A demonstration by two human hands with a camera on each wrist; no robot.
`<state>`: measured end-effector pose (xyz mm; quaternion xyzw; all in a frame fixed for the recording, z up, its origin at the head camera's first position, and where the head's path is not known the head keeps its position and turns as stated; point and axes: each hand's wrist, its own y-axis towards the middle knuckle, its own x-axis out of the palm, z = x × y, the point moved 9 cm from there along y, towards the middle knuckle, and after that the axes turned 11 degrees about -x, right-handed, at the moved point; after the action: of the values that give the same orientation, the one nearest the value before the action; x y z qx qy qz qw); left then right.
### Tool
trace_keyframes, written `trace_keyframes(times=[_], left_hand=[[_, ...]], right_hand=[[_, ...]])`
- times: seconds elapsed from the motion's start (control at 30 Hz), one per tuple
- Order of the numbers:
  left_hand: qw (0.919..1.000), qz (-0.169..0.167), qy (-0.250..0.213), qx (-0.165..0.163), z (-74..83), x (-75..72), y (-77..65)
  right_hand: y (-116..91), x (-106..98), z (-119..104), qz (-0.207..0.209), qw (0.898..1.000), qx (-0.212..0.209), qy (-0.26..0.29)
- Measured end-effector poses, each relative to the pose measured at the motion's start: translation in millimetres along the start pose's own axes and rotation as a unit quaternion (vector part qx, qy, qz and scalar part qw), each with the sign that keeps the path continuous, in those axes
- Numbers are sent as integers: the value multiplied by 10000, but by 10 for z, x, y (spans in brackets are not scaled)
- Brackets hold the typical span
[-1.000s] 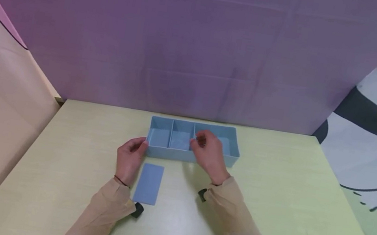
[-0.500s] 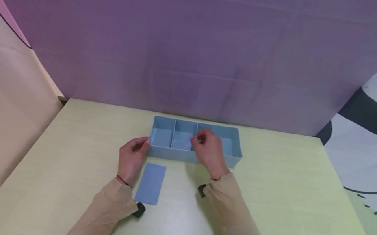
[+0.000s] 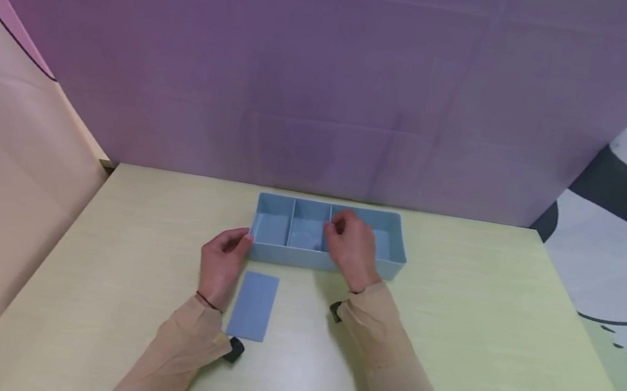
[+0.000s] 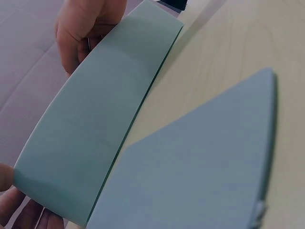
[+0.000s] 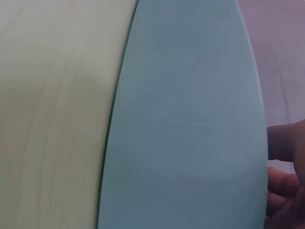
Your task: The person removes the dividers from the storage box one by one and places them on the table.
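A light-blue divided box (image 3: 285, 257) stands near the back of the table, with two narrow compartments at the left and a wider one at the right. My left hand (image 3: 221, 266) holds its left end between thumb and fingers; in the left wrist view the thumb (image 4: 5, 177) lies at the box's corner. Above the box, my right hand (image 3: 353, 246) has its fingers curled and pinches at the second divider (image 3: 331, 210), whose lower part it hides. In the right wrist view the box's front wall (image 5: 186, 119) covers part of that hand. A flat blue rectangular panel (image 3: 253, 306) lies before the box.
The pale wooden table (image 3: 453, 327) ends at a purple backdrop (image 3: 330, 89) just behind the box. Printed cloth with a panda (image 3: 619, 251) hangs at the right. A small black device (image 3: 234, 350) sits at the left sleeve, another (image 3: 335, 311) at the right.
My right hand has risen slightly and shifted toward the back at the divider, its thumb and fingers closer together. My left hand stays at the box's end. The head view has shifted a little.
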<state>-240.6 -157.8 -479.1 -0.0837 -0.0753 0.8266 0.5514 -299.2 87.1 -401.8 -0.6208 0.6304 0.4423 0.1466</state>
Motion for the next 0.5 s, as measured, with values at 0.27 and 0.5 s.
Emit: trace_keyframes(times=[0.27,0.5], left_hand=[[10000,45,6,44,1,2,-6],[9999,20,-107,123,9,6,-12]], right_hand=[[-8,37,32,21,9988,62,-485],[-5,30,17,60,9962,145,-860]])
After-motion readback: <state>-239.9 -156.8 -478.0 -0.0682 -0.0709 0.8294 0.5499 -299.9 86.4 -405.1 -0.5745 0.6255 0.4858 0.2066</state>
